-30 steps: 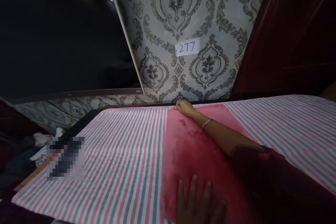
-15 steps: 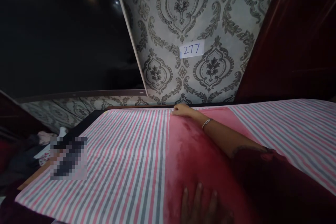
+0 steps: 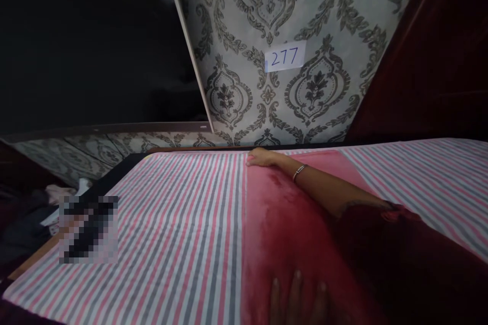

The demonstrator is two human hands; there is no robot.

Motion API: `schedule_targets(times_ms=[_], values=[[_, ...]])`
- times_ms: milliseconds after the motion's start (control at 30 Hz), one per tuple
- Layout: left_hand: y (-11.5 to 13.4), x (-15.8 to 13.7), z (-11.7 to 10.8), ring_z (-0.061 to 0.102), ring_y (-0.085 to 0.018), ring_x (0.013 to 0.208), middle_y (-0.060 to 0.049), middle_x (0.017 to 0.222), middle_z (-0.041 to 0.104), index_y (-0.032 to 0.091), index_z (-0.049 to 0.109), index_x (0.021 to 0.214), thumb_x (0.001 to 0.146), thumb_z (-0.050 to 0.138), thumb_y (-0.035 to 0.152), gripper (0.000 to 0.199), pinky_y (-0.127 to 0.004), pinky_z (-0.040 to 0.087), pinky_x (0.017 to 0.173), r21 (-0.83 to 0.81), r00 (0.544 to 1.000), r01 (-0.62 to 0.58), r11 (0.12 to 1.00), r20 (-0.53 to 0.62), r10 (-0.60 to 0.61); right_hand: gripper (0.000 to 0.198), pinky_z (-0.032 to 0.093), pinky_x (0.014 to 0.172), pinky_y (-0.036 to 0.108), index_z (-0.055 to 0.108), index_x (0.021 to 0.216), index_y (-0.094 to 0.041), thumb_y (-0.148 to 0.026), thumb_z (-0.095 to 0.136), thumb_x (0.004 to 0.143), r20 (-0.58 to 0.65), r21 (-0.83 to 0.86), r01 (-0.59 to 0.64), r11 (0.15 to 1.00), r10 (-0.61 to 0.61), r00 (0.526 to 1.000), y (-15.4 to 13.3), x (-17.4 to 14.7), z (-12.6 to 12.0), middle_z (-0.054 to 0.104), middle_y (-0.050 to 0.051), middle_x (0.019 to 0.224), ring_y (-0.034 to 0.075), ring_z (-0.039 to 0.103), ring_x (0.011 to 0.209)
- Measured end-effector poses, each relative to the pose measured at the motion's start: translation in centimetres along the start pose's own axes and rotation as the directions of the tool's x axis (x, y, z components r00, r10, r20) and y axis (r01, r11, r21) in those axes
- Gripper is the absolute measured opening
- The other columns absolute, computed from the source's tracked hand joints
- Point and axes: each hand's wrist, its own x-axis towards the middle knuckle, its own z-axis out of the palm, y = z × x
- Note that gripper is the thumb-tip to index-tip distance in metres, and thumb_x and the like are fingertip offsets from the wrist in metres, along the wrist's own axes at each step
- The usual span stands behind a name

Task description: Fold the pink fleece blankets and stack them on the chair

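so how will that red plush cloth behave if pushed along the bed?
The red plush cloth likely is floppy: it lies flat, following the striped sheet. Its nap shows smear marks, so it probably drags rather than slides. Both hands, right hand and left hand, rest on it.

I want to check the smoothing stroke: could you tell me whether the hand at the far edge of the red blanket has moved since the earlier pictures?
Yes, slightly. The right hand has slid left along the far edge of the red blanket, toward the striped sheet.

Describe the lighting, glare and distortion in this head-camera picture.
Head view: dim, warm light; the dark panel reflects two small glare spots; straight edges lean, wide-angle; the left hand at the bottom edge lies in shadow; a patch is pixelated.
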Motion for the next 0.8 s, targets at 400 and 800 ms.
schedule_targets(times_ms=[400, 800], values=[[-2.2, 1.2, -0.9, 0.046, -0.029, 0.144, 0.005, 0.116, 0.077, 0.035, 0.075, 0.087, 0.078, 0.078, 0.037, 0.009, -0.056, 0.026, 0.124, -0.145, 0.989, -0.139, 0.98, 0.024, 0.144, 0.033, 0.045, 0.09, 0.027, 0.069, 0.121, -0.018, -0.037, 0.051, 0.101, -0.204, -0.04, -0.109, 0.993, 0.098, 0.974, -1.6, -1.4, 0.6, 0.07, 0.011, 0.126, 0.023, 0.063, 0.116], [-3.4, 2.1, -2.7, 0.035, -0.029, 0.15, -0.003, 0.137, 0.068, 0.029, 0.072, 0.122, 0.084, 0.06, 0.024, 0.04, -0.057, 0.011, 0.127, -0.263, 0.937, -0.187, 0.947, 0.243, 0.252, 0.064, 0.016, 0.121, 0.061, 0.034, 0.16, -0.029, -0.059, 0.037, 0.103, -0.247, -0.19, -0.116, 0.975, 0.067, 0.967, -1.2, -19.1, 2.6, 0.026, 0.013, 0.167, 0.036, 0.017, 0.154]])
